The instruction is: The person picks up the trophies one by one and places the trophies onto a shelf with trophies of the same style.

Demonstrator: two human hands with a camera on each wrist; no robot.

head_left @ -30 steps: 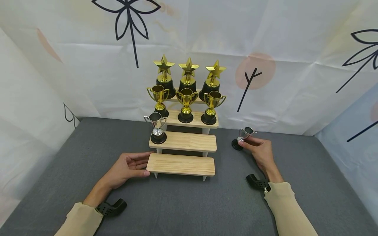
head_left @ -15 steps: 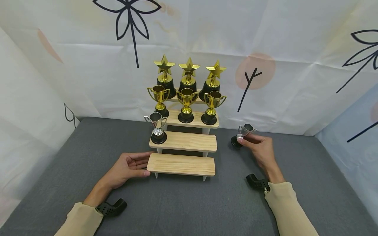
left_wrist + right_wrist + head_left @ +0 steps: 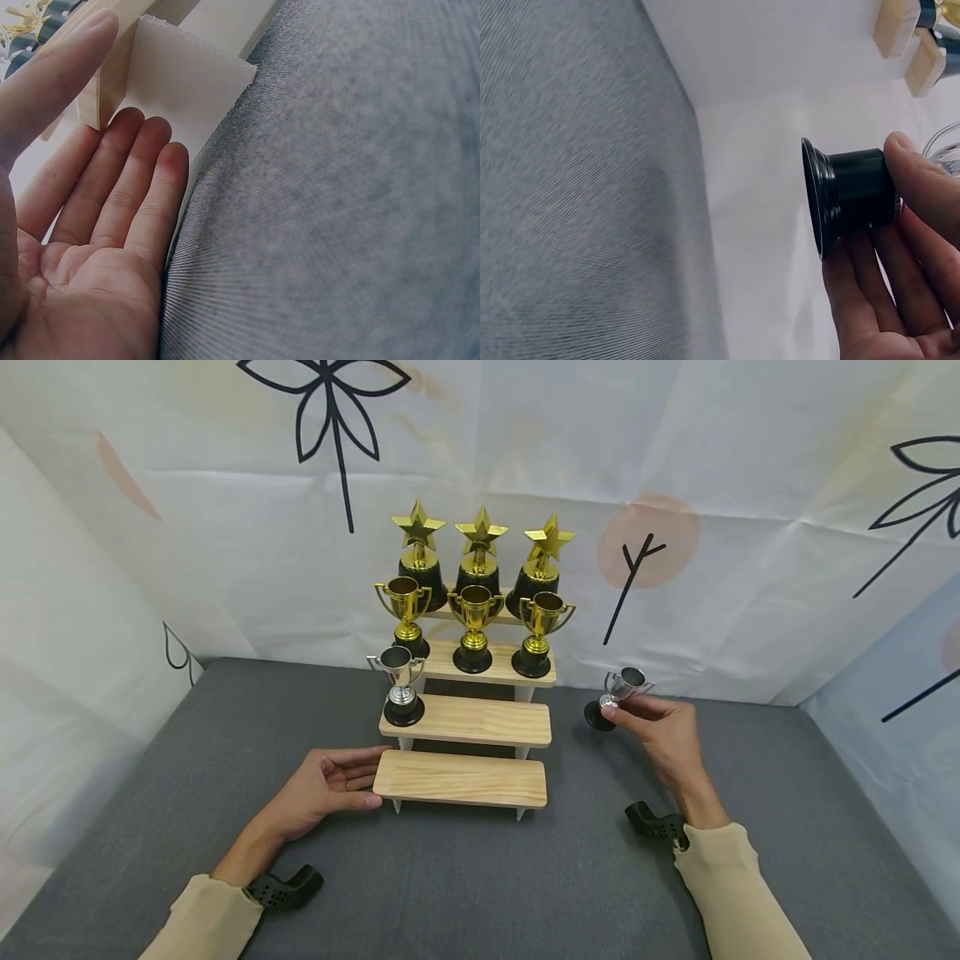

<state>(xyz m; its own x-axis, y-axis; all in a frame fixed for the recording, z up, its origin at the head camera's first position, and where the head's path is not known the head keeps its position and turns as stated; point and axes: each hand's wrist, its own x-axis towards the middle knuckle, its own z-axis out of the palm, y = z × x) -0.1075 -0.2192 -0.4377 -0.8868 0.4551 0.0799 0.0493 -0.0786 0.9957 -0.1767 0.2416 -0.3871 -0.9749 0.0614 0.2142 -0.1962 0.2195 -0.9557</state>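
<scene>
My right hand (image 3: 663, 735) pinches a small silver trophy cup (image 3: 627, 682) between thumb and fingers, right of the stepped wooden stand (image 3: 459, 778). The cup tilts, and its black base (image 3: 859, 193) is off the cloth in the right wrist view. At the stand's left end my left hand (image 3: 322, 789) lies with fingers extended, its thumb near the lowest plank. In the left wrist view the fingertips (image 3: 156, 129) are beside the white support (image 3: 184, 79); whether they press on it I cannot tell. Another silver trophy cup (image 3: 402, 687) stands upright at the left of the second plank.
Gold trophy cups (image 3: 473, 618) line the third plank, and gold star trophies (image 3: 480, 547) stand on the top one behind. Grey cloth (image 3: 480, 893) covers the table. A white printed backdrop (image 3: 750, 552) hangs close behind the stand.
My right hand has raised the silver trophy cup slightly and shifted it a little toward the back. My left hand and the stand stay where they were.
</scene>
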